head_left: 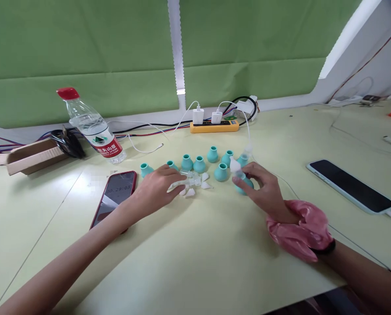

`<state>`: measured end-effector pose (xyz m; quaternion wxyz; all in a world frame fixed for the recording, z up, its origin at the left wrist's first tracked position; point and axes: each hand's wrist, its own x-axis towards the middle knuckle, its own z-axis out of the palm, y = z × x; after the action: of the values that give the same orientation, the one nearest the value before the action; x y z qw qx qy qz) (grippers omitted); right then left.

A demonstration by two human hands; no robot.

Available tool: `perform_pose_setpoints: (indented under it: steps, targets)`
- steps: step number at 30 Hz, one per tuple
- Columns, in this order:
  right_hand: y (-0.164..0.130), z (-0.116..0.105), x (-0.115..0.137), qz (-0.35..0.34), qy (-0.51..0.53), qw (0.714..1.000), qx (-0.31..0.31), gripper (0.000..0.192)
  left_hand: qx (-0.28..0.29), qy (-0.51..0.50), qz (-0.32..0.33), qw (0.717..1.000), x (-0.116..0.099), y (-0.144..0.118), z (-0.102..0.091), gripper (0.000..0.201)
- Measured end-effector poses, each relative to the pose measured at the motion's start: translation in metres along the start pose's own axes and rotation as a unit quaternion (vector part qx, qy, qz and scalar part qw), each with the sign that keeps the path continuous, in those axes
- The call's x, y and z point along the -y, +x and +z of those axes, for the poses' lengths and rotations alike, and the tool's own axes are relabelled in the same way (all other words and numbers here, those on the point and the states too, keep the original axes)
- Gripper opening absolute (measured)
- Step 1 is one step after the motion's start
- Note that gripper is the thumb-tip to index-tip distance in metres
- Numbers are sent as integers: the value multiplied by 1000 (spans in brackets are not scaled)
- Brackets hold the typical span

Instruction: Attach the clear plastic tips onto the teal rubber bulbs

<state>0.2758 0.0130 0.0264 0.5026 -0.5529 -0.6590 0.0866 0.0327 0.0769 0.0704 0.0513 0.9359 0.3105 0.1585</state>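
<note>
My left hand point(158, 187) reaches over a small pile of translucent white conical tips point(195, 179); its thumb and fingers are apart at the pile's left edge. My right hand point(262, 186) pinches a white conical tip point(235, 166), held point up just above a teal rubber bulb point(243, 186). Whether the fingers also touch that bulb I cannot tell. Several more teal bulbs point(221, 172) with open necks stand upright in a loose arc behind the pile. Another white tip point(248, 151) appears on a bulb point(242, 161) behind my right hand.
A red-cased phone point(114, 197) showing a timer lies left; another phone point(351, 186) charges at right. A water bottle point(96, 131) and a cardboard box point(37, 155) stand at back left. A yellow power strip point(214, 127) with chargers and cables lies along the wall.
</note>
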Motion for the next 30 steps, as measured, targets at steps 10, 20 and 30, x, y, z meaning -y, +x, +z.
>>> perform_pose_setpoints:
  steps: [10, 20, 30]
  targets:
    - [-1, 9, -19, 4, -108, 993, -46, 20, 70, 108, -24, 991, 9, -2, 30, 21]
    - [-11, 11, 10, -296, -198, 917, -180, 39, 52, 68, -19, 996, 16, -5, 44, 18]
    - [10, 11, -2, -176, -173, 966, -83, 16, 26, 90, 1, 996, 14, -6, 48, 23]
